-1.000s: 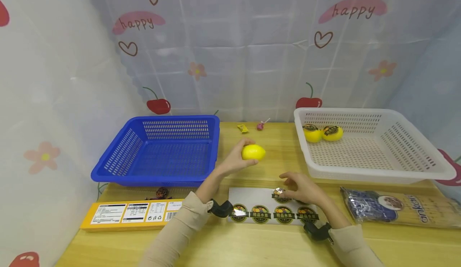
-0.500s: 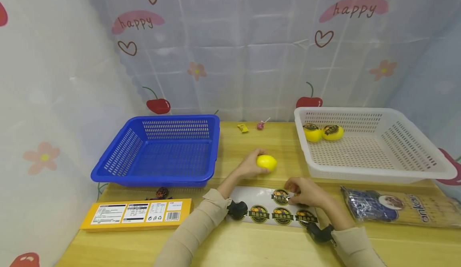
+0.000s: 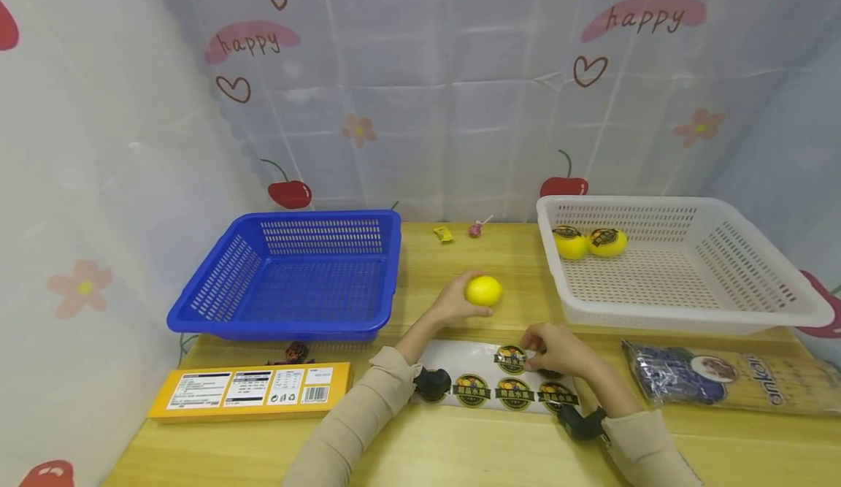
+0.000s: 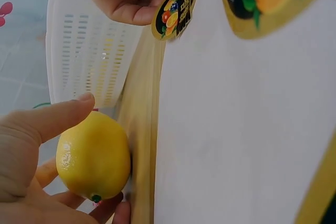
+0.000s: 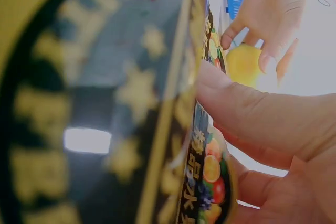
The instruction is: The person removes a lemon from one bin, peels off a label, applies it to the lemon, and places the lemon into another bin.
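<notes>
Centre frame: left hand [image 3: 453, 303] fingers curled round a bare lemon [image 3: 483, 290] above the table, right hand [image 3: 558, 348] pinching a sticker [image 3: 511, 358] partly peeled off the sheet [image 3: 460, 359]; two labelled lemons [image 3: 588, 242] in white basket [image 3: 683, 312], this one unlabelled.

**Lemon held up, sticker half lifted**

A smooth, oval yellow lemon [image 3: 484, 290] sits in the left hand [image 3: 453, 303], raised above the middle of the wooden table. The round, glossy black-and-gold fruit sticker [image 3: 512, 358], pinched by the right hand [image 3: 558, 350], peels from the white backing sheet [image 3: 460, 359] near the table's front edge.
</notes>
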Tool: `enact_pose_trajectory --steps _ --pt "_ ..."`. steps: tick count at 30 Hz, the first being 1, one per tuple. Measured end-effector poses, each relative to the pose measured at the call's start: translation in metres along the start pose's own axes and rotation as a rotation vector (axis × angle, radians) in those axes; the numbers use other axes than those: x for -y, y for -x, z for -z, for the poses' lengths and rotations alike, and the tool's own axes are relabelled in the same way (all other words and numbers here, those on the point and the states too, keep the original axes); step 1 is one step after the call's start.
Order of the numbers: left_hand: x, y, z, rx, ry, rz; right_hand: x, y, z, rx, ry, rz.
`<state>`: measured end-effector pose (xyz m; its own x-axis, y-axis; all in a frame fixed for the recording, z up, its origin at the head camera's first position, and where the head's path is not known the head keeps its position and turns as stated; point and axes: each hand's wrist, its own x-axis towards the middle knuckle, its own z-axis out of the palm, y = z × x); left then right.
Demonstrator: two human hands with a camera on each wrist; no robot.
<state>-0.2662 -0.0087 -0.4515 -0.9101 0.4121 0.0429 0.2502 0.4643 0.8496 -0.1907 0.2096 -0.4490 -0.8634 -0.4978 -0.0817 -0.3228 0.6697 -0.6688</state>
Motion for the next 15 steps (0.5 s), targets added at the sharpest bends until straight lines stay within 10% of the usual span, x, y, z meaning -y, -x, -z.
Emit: enact_pose_trajectory --steps 15 --pt "0.0057 -0.0065 0.0021 -0.144 0.047 0.070 0.0002 -0.0001 -0.0005 0.012 0.007 0.013"
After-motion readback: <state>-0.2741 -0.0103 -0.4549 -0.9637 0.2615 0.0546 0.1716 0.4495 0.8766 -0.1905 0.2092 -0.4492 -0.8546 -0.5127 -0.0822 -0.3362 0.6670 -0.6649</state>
